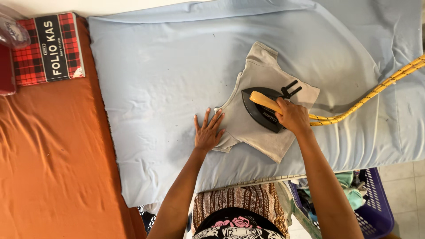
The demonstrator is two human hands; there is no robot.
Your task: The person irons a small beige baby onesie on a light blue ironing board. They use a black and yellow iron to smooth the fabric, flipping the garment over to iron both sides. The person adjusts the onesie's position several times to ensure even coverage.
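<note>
A small folded beige garment [261, 71] lies on a pale blue cloth [168, 79] spread over the ironing surface. My right hand [292, 117] grips the yellow handle of a black iron [261, 108] that rests flat on the garment. A yellow braided cord [376, 90] runs from the iron off to the right. My left hand [208, 132] lies flat with fingers spread on the garment's left edge and the blue cloth.
An orange cloth [53, 159] covers the surface at left, with a red plaid book [48, 48] and a clear plastic object [13, 31] at its far corner. A purple basket [376, 208] holding clothes stands on the tiled floor at lower right.
</note>
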